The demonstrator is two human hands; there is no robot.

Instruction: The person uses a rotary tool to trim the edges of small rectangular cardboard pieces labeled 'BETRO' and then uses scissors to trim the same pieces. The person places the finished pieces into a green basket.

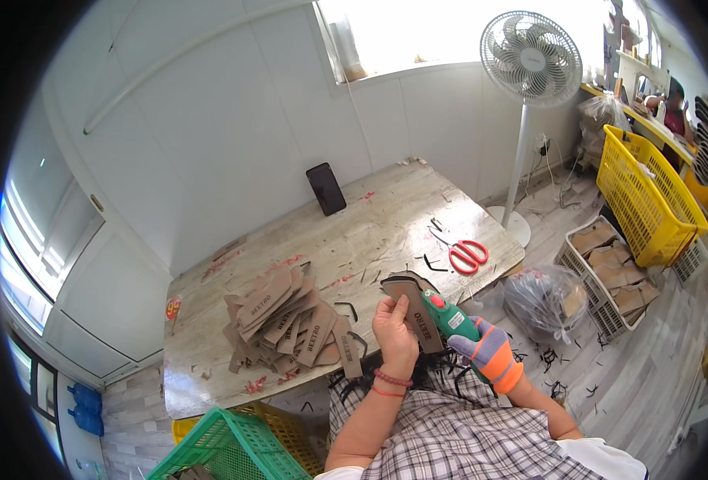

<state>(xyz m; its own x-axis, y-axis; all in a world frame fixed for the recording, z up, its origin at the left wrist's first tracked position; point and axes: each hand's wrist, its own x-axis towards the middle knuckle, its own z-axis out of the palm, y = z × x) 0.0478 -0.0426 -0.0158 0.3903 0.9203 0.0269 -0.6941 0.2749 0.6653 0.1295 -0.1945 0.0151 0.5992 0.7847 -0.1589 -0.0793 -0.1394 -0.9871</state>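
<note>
My left hand (pixel 395 334), bare with red bracelets at the wrist, pinches a flat brown piece (pixel 424 326) with dark printing and a black edge strip. In my right hand (pixel 492 352), covered by a grey and orange glove, is a green handheld power tool (pixel 452 319) with a red button. Its head meets the right side of the piece; the working tip is hidden there. A loose pile of similar brown pieces (pixel 282 316) lies on the table (pixel 266 250) to the left. Red-handled scissors (pixel 468 256) rest beyond my hands.
A black phone (pixel 326 189) leans at the wall. Beyond the table's right end stands a white fan (pixel 532 60). Baskets, one yellow (pixel 642 184) and one green (pixel 218 448), flank the table. Black offcuts litter my lap and the floor. A person (pixel 674 108) is at the far right.
</note>
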